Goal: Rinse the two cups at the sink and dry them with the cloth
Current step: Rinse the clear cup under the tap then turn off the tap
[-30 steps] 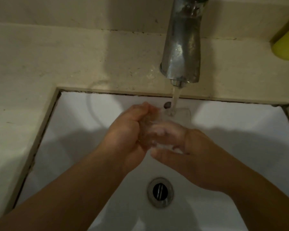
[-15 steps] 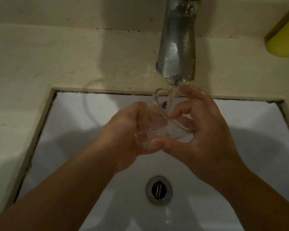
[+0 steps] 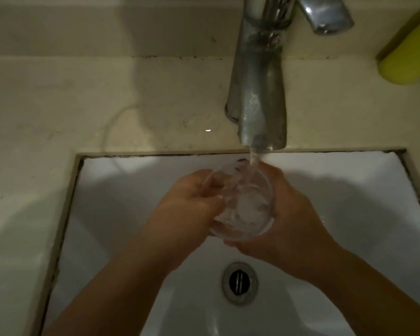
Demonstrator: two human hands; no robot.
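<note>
A dim, cream stone tabletop (image 3: 87,98) runs round a white sink (image 3: 121,204) set into it, with the round metal drain (image 3: 239,283) low in the basin between my forearms. The chrome tap (image 3: 258,93) stands behind the basin, its lever (image 3: 324,13) angled off to the right, and a thin stream of water (image 3: 253,163) falls from the spout. Far right on the tabletop lies a yellow-green thing (image 3: 409,61), cut off by the edge of view.

I hold a clear glass cup (image 3: 244,209) over the middle of the sink, right under the stream, its mouth tilted up toward me with water churning inside. My right hand (image 3: 291,221) cups it from the right and underneath, fingers curled round the wall. My left hand (image 3: 189,202) is against the left side of the cup, its fingers bent at the rim; the glass blurs them, so they seem to pinch the rim or handle, though I cannot say exactly which part. Only this one cup shows in view.
</note>
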